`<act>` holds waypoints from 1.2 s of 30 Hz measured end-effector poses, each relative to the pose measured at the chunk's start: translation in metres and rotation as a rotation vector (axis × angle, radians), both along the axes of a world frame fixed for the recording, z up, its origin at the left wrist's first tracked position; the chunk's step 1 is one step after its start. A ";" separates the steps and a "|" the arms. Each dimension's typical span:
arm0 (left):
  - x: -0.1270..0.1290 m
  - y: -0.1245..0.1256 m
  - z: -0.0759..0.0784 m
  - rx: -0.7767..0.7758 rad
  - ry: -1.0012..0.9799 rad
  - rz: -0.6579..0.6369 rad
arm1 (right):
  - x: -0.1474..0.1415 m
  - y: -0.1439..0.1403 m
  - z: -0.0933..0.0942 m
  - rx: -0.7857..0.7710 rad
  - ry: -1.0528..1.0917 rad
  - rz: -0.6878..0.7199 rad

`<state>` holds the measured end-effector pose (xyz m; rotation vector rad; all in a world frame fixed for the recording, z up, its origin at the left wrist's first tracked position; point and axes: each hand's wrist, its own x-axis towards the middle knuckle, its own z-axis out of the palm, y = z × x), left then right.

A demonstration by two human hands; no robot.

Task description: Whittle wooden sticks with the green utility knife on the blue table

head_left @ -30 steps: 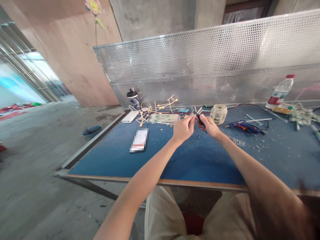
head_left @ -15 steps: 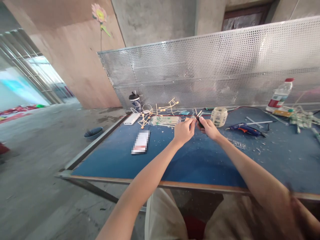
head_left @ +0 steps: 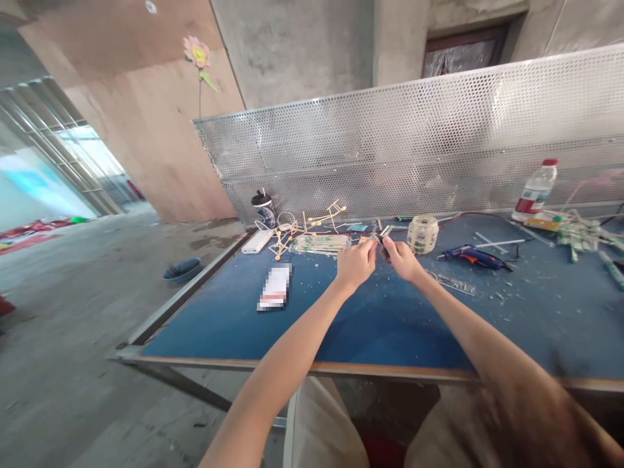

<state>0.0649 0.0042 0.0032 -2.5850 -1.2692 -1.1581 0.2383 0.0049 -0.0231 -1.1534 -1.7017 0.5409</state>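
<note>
Hands meet above the far middle of the blue-topped work table. I see my left hand curled, its fingertips pinched on the end of a thin pale wooden stick that pokes up between the two hands. My right hand is closed round a small dark tool whose shape I cannot make out, and its tip sits right against the stick. Both are held off the table surface, just in front of a clear packet of wooden sticks.

Just beyond my right hand stands a small cream lattice cup, and to its right lies a blue glue gun with a dark cord. A flat white power bank and a dark patterned cup with a straw sit near the far left corner, beside a small frame of glued sticks. A clear plastic bottle with a red cap stands far right, before the perforated metal screen.
</note>
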 end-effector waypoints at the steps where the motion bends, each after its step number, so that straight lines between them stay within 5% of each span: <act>1: 0.000 0.001 0.000 -0.015 -0.005 0.003 | -0.001 0.001 -0.001 -0.002 -0.008 -0.007; 12: 0.004 0.000 -0.005 0.013 0.048 0.062 | 0.004 0.001 -0.003 0.032 0.022 -0.032; 22: 0.000 -0.004 0.005 -0.022 0.148 0.054 | 0.003 0.002 0.002 0.008 0.217 0.233; 36: -0.003 0.000 0.003 0.025 0.155 0.077 | 0.002 -0.003 0.005 -0.014 0.422 0.342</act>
